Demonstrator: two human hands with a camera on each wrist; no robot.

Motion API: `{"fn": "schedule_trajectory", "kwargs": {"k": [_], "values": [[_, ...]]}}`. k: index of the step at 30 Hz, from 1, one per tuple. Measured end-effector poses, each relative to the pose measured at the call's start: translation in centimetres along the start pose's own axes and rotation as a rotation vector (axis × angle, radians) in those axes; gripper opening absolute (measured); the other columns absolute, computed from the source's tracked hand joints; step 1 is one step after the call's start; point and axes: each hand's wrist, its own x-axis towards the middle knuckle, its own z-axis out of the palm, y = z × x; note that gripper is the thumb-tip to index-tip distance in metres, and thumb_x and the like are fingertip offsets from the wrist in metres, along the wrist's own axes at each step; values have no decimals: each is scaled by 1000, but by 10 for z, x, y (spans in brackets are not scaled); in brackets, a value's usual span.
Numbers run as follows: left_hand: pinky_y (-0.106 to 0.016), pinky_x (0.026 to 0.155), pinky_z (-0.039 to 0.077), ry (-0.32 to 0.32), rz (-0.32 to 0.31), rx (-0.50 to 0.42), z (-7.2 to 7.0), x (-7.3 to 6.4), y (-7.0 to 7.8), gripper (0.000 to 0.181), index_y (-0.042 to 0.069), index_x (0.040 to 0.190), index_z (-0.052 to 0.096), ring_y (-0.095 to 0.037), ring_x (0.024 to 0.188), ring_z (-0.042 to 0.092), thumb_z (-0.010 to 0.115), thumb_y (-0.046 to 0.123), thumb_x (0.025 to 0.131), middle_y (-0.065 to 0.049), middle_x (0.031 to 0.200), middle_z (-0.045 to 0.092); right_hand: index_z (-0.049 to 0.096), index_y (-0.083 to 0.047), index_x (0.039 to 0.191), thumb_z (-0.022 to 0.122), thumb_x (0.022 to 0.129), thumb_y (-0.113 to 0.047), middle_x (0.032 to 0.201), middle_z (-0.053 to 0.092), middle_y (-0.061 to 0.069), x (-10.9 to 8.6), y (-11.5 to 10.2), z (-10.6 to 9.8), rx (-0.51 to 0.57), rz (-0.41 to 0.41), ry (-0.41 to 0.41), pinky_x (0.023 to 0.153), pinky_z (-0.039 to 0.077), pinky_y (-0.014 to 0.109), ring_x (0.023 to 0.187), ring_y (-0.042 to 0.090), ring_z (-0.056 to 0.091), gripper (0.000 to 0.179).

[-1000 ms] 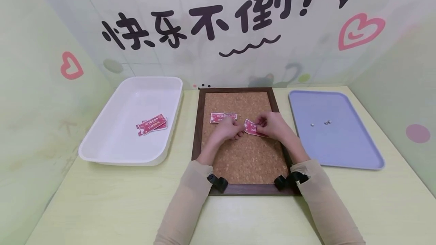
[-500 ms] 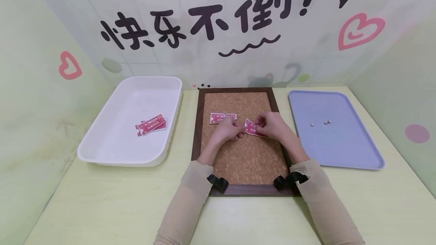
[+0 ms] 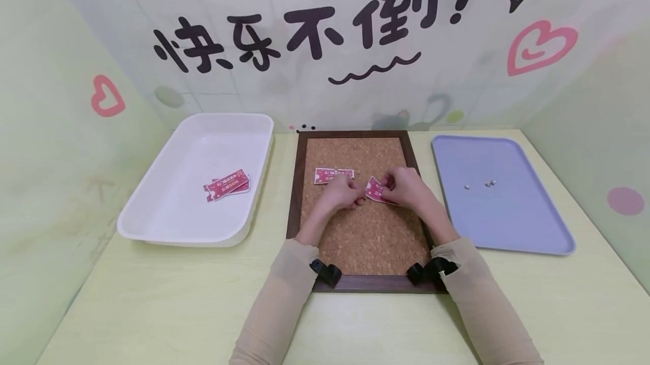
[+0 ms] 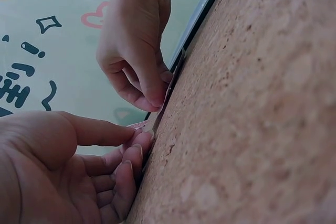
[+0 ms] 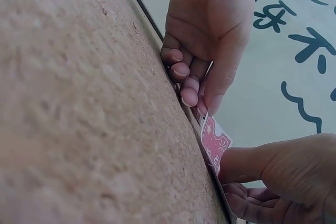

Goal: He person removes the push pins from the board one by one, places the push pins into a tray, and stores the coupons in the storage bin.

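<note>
A red and white paper coupon (image 3: pixel 374 189) lies over the right half of the framed cork board (image 3: pixel 373 246). Its left corner is pinched by my left hand (image 3: pixel 341 193), thumb against index finger, as the right wrist view shows with the coupon (image 5: pixel 212 142) slightly raised from the cork. My right hand (image 3: pixel 406 187) grips the coupon's right part, covering much of it; whether a pin is under the thumb cannot be seen. Another coupon (image 3: pixel 325 175) lies flat on the board's upper left, partly behind my left hand.
To the left stands a white plastic tub (image 3: pixel 178 224) with overlapping red coupons (image 3: pixel 227 185) inside. A lilac tray (image 3: pixel 508 218) on the right carries several small, shiny push pins (image 3: pixel 488 184). Behind the board rises a printed wall (image 3: pixel 304 100).
</note>
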Motion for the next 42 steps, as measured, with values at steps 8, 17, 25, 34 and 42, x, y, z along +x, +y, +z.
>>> {"fn": "schedule_trajectory", "kwargs": {"k": [8, 17, 25, 34, 42], "values": [[-22, 57, 50, -8, -6, -20, 1, 0, -2, 18, -7, 92, 71, -13, 60, 59, 62, 7, 99, -15, 79, 71, 66, -2, 82, 72, 77, -2, 73, 65, 7, 1, 5, 2, 2, -28, -2, 63, 51, 34, 68, 20, 62, 8], [-23, 60, 52, -3, -7, -17, 1, 0, -2, 19, -7, 89, 71, -13, 61, 60, 61, 5, 99, -14, 76, 69, 69, -2, 82, 73, 78, -4, 73, 68, 5, 2, 12, 0, 38, -67, 5, 62, 51, 30, 68, 17, 63, 5], [-24, 61, 54, 2, -1, 14, 1, -1, 0, 18, -7, 91, 72, -14, 62, 62, 61, 5, 99, -12, 76, 70, 69, -2, 81, 72, 78, -2, 73, 67, 4, 1, 11, -2, 61, -68, 1, 61, 50, 29, 67, 17, 62, 5], [-24, 59, 52, 1, -20, 0, 2, 0, 0, 20, -5, 87, 72, -14, 63, 61, 61, 6, 100, -11, 77, 69, 69, -3, 81, 73, 79, -2, 73, 67, 4, 0, 14, -3, 79, -67, 10, 61, 49, 29, 67, 16, 61, 4], [-24, 61, 54, 4, 3, -3, 2, 1, -1, 19, -7, 88, 72, -13, 62, 62, 62, 4, 99, -13, 77, 70, 70, -3, 82, 74, 81, -5, 74, 67, 4, 0, 16, -4, 105, -34, -9, 58, 48, 27, 67, 16, 60, 5]]}}
